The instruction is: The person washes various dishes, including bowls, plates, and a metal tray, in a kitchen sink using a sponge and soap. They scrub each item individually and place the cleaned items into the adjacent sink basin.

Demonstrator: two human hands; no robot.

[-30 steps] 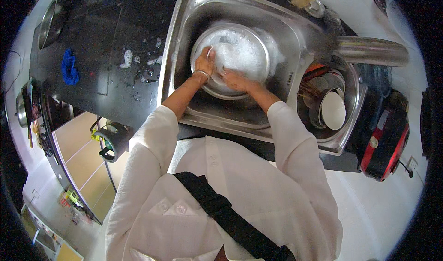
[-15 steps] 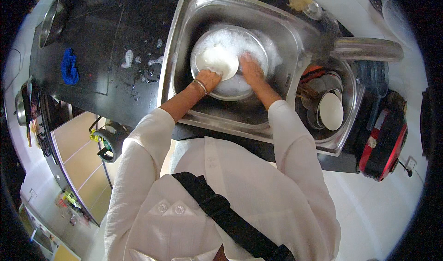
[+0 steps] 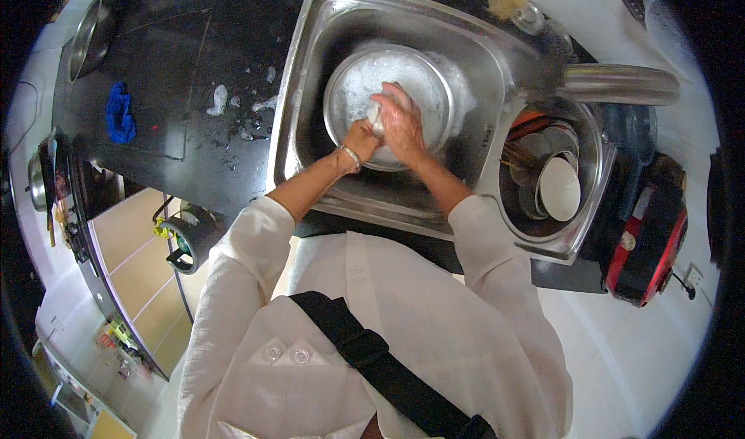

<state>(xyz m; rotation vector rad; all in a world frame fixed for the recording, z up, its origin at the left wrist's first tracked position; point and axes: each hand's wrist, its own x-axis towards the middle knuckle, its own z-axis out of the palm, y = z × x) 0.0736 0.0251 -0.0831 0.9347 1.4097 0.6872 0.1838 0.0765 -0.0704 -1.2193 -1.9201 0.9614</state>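
Note:
A round metal basin [image 3: 335, 96] of soapy water sits in the larger bowl of the steel sink. Over it my left hand [image 3: 362, 138] is closed on the near part of a white bowl [image 3: 375, 118], which is turned nearly edge-on. My right hand [image 3: 400, 126] wraps over the bowl's right side, fingers bent round it; whether a sponge or cloth lies under that palm is hidden. White suds [image 3: 388, 65] float on the water and cling to the sink beside the basin.
In the smaller sink at right stand another white bowl [image 3: 559, 189] and several stacked dishes. The tap spout [image 3: 621, 84] reaches in from the right. A blue cloth [image 3: 119, 113] and a metal bowl [image 3: 89, 39] lie on the black counter at left. A red-black appliance [image 3: 646, 241] stands at far right.
The white bowl has been raised from the suds and tipped edge-on. My right hand has come out of the water and moved left onto it; my left hand keeps hold.

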